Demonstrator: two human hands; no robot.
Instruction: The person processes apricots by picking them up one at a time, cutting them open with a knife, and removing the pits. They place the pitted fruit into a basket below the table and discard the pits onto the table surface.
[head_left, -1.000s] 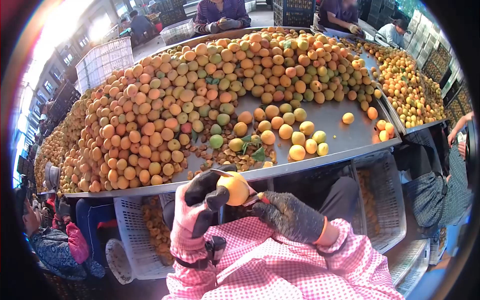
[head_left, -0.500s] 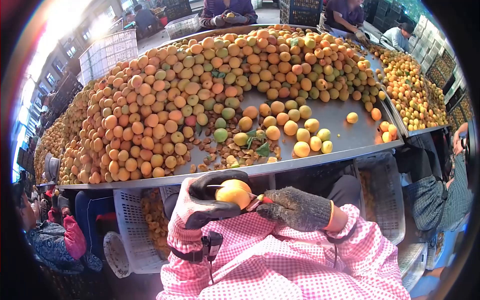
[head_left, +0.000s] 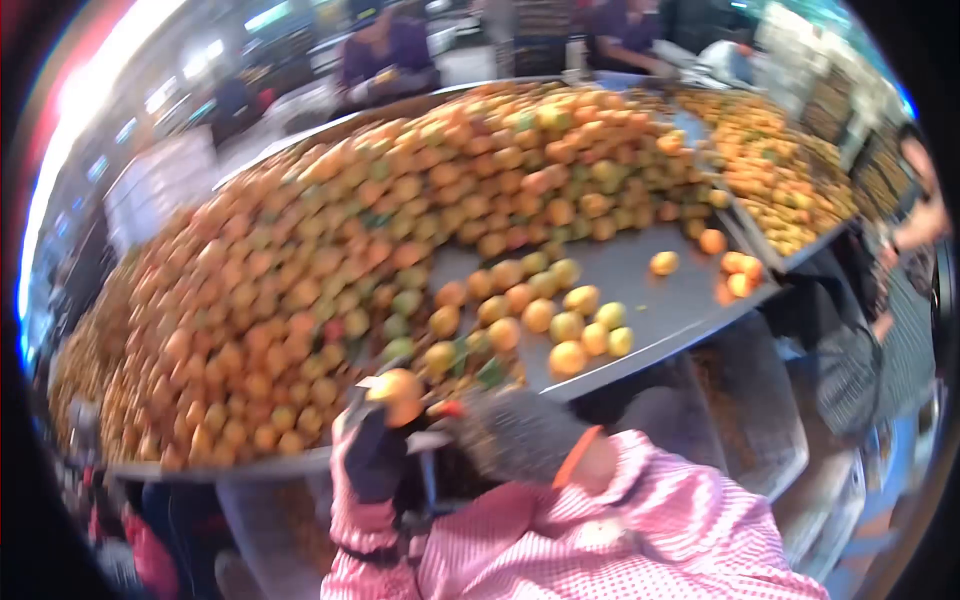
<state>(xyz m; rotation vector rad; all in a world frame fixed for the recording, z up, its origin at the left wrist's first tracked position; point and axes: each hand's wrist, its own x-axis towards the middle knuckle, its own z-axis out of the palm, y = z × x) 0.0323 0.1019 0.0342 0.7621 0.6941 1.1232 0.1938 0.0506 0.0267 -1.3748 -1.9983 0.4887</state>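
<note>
An apricot (head_left: 398,396) is gripped in my left hand (head_left: 375,450), which wears a dark-palmed glove and is raised at the front edge of the sorting table. My right hand (head_left: 525,436), in a dark grey knit glove, is closed just right of the fruit. A bit of the knife's red handle (head_left: 448,408) shows at its fingertips. A pale glint left of the apricot may be the blade; motion blur hides how deep it sits. Just beyond my hands, several loose apricots (head_left: 567,358) lie on the metal table (head_left: 640,345).
A large apricot heap (head_left: 280,270) covers the table's left and back. Another fruit-filled table (head_left: 780,190) stands at right. Crates (head_left: 745,400) sit below the front edge. People work across the table, one in a purple top (head_left: 385,60), and another sits at right.
The whole view has swung and blurred, with the table now lower on the left. My hands, still with the apricot and knife, appear nearer the table's front edge.
</note>
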